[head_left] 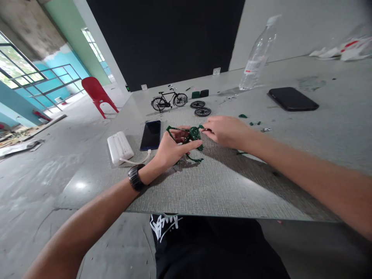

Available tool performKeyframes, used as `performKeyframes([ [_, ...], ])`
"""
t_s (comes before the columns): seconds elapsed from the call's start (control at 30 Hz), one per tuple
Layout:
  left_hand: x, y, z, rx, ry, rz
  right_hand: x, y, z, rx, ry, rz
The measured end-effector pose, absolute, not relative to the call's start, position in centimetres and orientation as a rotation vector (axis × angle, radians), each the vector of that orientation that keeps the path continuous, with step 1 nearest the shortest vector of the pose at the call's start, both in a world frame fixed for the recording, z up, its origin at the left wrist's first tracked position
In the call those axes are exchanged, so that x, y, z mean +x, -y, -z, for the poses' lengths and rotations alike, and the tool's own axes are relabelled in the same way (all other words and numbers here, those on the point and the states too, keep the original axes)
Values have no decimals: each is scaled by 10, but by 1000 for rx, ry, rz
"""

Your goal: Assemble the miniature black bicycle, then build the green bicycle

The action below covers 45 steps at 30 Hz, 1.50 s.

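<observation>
A green model bicycle frame (193, 136) sits just above the grey table (221, 186), near its middle. My left hand (171, 148) grips the frame from the left, fingers wrapped round it. My right hand (225, 131) comes in from the right, its fingers pinched on a thin tool or small part that touches the frame's right end; I cannot make out what it is. A black watch sits on my left wrist.
A finished black model bicycle (169, 100) stands at the back, with two loose black wheels (200, 108) and two small blocks (200, 94) beside it. A phone (151, 135) cabled to a white power bank (119, 147) lies left. A second dark phone (292, 99), a plastic bottle (257, 54), small green parts (252, 123) lie right.
</observation>
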State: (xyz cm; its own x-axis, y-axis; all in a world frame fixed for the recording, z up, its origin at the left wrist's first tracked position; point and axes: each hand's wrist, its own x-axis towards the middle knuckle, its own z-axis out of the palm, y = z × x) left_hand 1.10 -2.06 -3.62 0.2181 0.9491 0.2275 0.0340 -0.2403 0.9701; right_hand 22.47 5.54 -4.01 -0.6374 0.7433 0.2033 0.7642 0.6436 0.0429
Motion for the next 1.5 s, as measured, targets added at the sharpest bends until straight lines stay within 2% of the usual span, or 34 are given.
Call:
performKeyframes([
  [0.37,11,21,38,1530,-974,-1169,219,-48,37,-1291,2721,259],
  [0.73,13,24,34,1594,-1030,-1162,218,-46,35,-1285,2692,196],
  [1.5,13,37,30,2076,-1001,-1017,213,-43,27,-1190,2639,-357],
])
